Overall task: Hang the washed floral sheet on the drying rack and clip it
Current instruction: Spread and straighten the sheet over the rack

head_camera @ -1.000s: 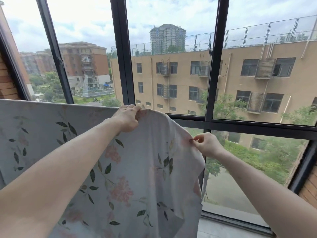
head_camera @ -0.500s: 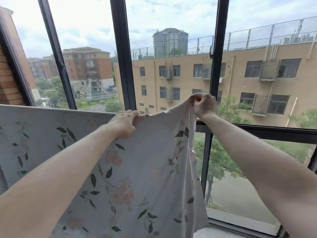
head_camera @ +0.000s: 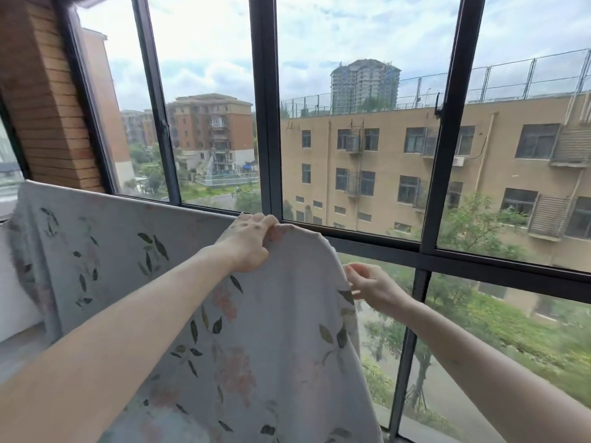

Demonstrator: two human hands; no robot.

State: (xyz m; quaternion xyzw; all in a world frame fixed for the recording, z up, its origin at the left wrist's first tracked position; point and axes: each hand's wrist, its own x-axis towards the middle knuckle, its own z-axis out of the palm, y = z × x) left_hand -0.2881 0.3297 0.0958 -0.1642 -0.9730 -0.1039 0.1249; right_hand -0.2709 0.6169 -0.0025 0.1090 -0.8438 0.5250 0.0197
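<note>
The floral sheet (head_camera: 281,340), pale with pink flowers and dark leaves, hangs draped over a horizontal bar that the cloth hides. Its top edge runs from the far left up to the middle of the view. My left hand (head_camera: 248,246) grips the sheet's top edge at its highest point. My right hand (head_camera: 372,286) is lower, at the sheet's right edge, with its fingertips pinching or touching the hem. No clip is in sight.
A dark-framed window wall (head_camera: 265,123) stands right behind the sheet, with a horizontal frame bar (head_camera: 479,263) to the right. A brick pillar (head_camera: 44,100) is at the upper left. Buildings and trees lie outside.
My right hand came down from its raised hold on the sheet's corner to the right hem, lower. The sheet's right side now droops. The view has tilted upward and left.
</note>
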